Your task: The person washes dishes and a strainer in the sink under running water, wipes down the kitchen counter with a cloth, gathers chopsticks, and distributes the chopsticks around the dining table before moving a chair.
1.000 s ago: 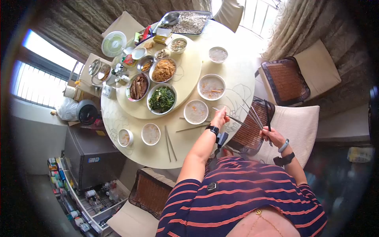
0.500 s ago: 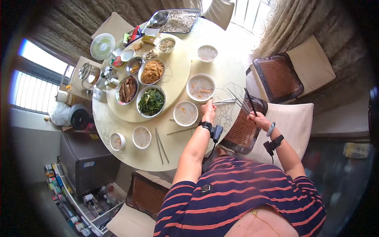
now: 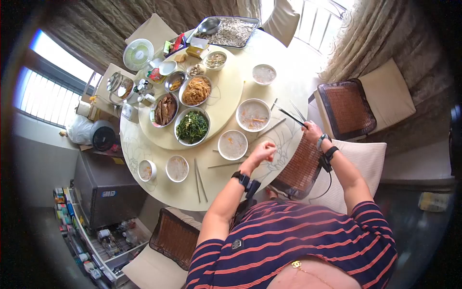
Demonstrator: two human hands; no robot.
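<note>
My left hand [image 3: 263, 153] is above the table edge, fingers curled in, with nothing visible in it. Closest to it are a bowl of porridge [image 3: 233, 145] and a pair of metal chopsticks [image 3: 226, 164]. Further right, my right hand [image 3: 314, 131] grips a bunch of chopsticks [image 3: 294, 118], a black one and thin metal ones, pointing out over the table's right edge. A larger porridge bowl [image 3: 253, 115] stands between the hands, farther back. Beside it a metal chopstick [image 3: 272, 127] lies on the tabletop.
The turntable [image 3: 222, 98] carries greens [image 3: 191, 126], shredded food [image 3: 196, 91], a brown dish [image 3: 165, 110] and small bowls. More porridge bowls [image 3: 177, 168] ring it, with chopsticks [image 3: 200, 180] at the front. A tray [image 3: 231, 32] sits at the back; chairs [image 3: 347, 108] surround the table.
My left hand has let go of the metal chopsticks beside the larger bowl and drawn back toward me. My right hand still holds its bunch, now slightly higher and turned more toward the table.
</note>
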